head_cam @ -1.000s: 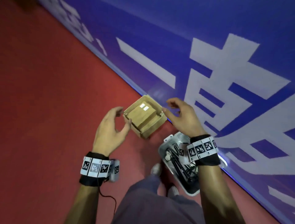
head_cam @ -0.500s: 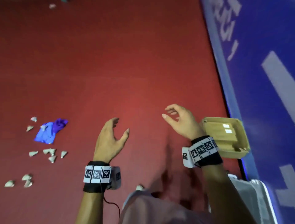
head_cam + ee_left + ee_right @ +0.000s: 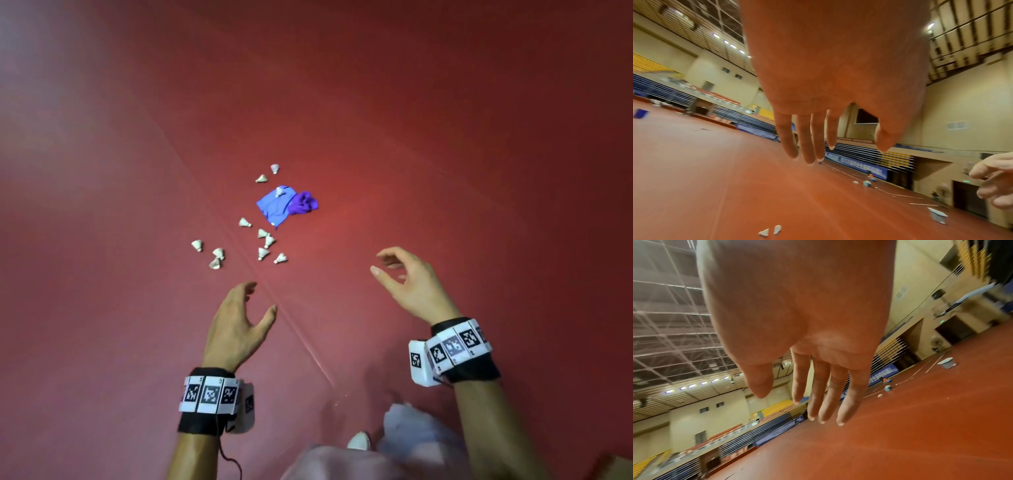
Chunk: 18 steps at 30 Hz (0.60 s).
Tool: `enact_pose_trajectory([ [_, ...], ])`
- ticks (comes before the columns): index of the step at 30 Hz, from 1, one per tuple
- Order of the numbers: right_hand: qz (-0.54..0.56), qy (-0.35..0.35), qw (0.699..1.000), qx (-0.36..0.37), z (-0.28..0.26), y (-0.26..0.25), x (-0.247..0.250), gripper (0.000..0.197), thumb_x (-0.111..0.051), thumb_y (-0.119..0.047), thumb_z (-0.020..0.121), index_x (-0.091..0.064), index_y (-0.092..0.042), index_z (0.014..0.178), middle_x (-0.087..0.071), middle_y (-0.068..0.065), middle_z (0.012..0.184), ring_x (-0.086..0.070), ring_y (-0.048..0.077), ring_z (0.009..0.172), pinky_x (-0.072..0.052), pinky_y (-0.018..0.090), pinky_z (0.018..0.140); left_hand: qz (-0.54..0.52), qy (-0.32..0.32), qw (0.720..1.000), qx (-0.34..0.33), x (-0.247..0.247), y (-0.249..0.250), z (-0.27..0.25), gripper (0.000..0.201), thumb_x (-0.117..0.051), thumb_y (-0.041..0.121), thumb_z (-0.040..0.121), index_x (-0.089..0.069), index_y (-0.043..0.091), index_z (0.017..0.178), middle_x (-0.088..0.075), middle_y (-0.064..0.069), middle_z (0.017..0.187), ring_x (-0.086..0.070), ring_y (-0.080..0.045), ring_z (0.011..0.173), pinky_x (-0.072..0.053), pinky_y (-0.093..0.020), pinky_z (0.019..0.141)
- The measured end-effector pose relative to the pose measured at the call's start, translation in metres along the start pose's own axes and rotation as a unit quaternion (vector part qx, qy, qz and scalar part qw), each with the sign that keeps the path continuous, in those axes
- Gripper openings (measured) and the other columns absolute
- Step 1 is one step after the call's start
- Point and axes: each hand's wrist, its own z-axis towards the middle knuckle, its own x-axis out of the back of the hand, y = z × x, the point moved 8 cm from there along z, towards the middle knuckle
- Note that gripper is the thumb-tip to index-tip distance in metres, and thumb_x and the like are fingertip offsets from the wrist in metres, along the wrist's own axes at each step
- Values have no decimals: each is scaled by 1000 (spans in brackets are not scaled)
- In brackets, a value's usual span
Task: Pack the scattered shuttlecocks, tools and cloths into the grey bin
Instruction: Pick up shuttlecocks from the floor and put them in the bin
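Shuttlecocks (image 3: 263,254) & blue cloth (image 3: 275,205) now ahead; both grips wide, prob. empty: left hand (image 3: 236,329), right hand (image 3: 412,286).

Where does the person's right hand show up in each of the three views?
Head: the right hand is right of centre, fingers loosely curled, holding nothing, above the red floor.
Left wrist: at the right edge, only its fingers showing.
Right wrist: it fills the upper middle, fingers pointing down.
Shared landmark: the red floor, seen in all three.
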Motion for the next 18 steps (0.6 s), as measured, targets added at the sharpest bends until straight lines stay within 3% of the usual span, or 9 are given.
enact_pose_trajectory([
  [7,11,-101,995,23,152,-1,-106,23,-76,-34,90,-66,-29,109,-70,-10,104,-68,8,97,-57,35,89,23,6,994,107,3,-77,53,67,-69,54,87,-47,22,142,-58,5,135,-58,-11,120,-51,-35,100],
  [12,27,-120,992,31,296,-8,-154,25,-77,-36,89,-64,-28,109,-70,-6,102,-69,12,94,-57,38,91,51,28,990,128,28,-101,152,63,-68,54,89,-47,24,141,-58,7,133,-57,-8,118,-52,-34,98],
  [18,57,-108,992,36,457,-55,-190,23,-77,-33,89,-65,-27,107,-70,-6,99,-71,14,92,-57,41,93,94,56,985,135,80,-134,276,61,-69,53,89,-49,22,138,-61,4,130,-60,-11,114,-53,-35,95],
])
